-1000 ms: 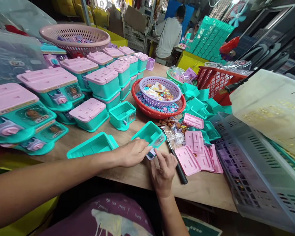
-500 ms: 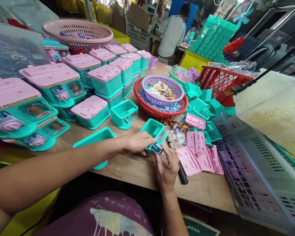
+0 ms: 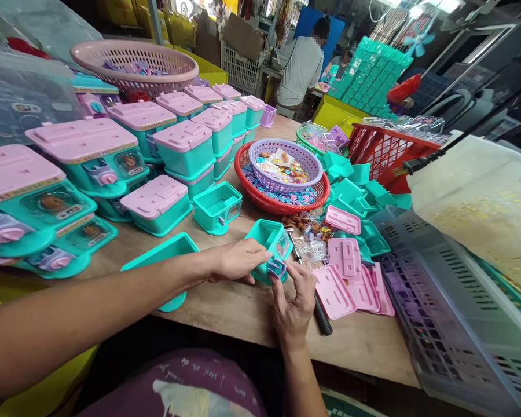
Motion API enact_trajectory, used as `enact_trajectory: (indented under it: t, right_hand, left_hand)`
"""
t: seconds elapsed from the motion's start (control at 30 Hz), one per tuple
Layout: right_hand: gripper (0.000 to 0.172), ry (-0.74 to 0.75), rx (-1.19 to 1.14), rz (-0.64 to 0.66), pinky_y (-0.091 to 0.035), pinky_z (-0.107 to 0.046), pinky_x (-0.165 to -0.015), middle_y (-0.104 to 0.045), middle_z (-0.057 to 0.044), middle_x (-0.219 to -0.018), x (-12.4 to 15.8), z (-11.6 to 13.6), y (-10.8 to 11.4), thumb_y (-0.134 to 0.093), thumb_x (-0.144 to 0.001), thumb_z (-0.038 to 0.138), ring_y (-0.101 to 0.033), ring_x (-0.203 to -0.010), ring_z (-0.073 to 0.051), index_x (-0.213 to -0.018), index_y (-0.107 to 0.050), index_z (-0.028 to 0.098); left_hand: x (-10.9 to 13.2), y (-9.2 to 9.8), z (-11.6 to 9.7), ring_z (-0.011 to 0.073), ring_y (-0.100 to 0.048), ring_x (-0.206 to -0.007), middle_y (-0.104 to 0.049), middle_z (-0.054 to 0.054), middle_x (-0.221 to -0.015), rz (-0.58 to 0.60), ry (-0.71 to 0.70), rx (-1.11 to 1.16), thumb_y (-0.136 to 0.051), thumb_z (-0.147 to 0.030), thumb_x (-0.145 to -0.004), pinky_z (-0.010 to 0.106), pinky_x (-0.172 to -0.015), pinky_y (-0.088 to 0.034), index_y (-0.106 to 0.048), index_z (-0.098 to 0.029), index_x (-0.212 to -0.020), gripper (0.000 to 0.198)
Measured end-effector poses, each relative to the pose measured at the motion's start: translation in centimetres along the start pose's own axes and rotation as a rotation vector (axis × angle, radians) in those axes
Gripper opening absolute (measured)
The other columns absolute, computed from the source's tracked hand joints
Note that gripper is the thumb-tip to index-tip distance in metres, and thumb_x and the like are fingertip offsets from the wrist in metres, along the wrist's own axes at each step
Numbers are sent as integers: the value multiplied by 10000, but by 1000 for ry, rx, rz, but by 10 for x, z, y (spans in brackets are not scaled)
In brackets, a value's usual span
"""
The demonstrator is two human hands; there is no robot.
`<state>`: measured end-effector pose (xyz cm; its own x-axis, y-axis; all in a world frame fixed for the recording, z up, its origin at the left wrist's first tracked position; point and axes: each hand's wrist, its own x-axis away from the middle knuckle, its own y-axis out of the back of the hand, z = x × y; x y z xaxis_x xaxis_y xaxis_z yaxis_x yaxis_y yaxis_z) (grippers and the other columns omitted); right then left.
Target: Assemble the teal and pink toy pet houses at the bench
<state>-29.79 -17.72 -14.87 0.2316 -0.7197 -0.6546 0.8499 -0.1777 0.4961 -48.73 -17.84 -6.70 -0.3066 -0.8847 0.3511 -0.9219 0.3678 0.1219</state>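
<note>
An open teal box (image 3: pixel 264 233) stands near the table's front edge. My left hand (image 3: pixel 238 259) grips its left side, with the fingers over the near wall. At the front of the box, my right hand (image 3: pixel 294 292) pinches a small purple part (image 3: pixel 276 267) between thumb and forefinger, against the box. Another open teal box (image 3: pixel 217 207) is behind my left hand. A teal tray-like piece (image 3: pixel 160 252) lies partly under my left forearm. To the right of my right hand is a tool with a black handle (image 3: pixel 322 317).
Pink-lidded teal boxes (image 3: pixel 184 139) are stacked at the left. A red basket (image 3: pixel 243 191) holds a purple basket (image 3: pixel 286 182) of small parts. Pink lids (image 3: pixel 334 292) lie beside a clear crate (image 3: pixel 455 324) at the right. A person (image 3: pixel 299 66) sits in the background.
The view has shifted slightly, so the table items sit a little lower. Both hands remain at the box, with the purple part still at its front.
</note>
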Motion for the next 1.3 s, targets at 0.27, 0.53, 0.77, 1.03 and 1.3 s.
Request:
enact_trajectory:
  t: [0.27,0.53,0.77,1.03,1.3]
  right_hand:
    - [284,97,188,131,-437,-445,-894,-664,-71,-1024,-20,9,15,-663,-869,246,-566,-1017,-242,-1147,-612,217]
    - [274,83,64,152,-458,-407,-846,-664,-57,-969,-18,7,21,-691,-855,283,-570,-955,-220,-1113,-626,219]
    - [362,6,-103,93,-479,-403,-865,-654,-60,-1041,-2,-3,17,-697,-834,184,-577,-995,-213,-1185,-623,239]
    - [420,-58,-185,30,-472,-405,-870,-643,-62,-1063,11,-6,11,-703,-820,149,-587,-993,-208,-1220,-626,252]
    - [425,-26,-167,44,-472,-420,-870,-623,-62,-1060,9,-5,9,-695,-823,138,-580,-1000,-212,-1225,-619,254]
  left_hand:
    - [4,1,-8,122,-519,-631,-479,1,-753,-25,18,-217,-382,-652,-874,228,-512,-476,-531,-152,-775,531]
    - [6,4,-12,129,-503,-671,-581,10,-781,36,-66,-394,-422,-643,-870,219,-571,-405,-637,-144,-907,545]
    - [3,-10,-12,104,-432,-616,-495,-16,-671,-110,-63,-506,-428,-493,-885,218,-537,-315,-576,-136,-736,414]
    - [5,-19,-11,117,-465,-586,-560,-7,-638,-203,-59,-582,-493,-392,-828,239,-512,-281,-543,-162,-687,273]
    - [4,-19,-10,147,-554,-647,-649,17,-716,-210,-31,-533,-521,-382,-797,243,-540,-336,-587,-173,-730,229]
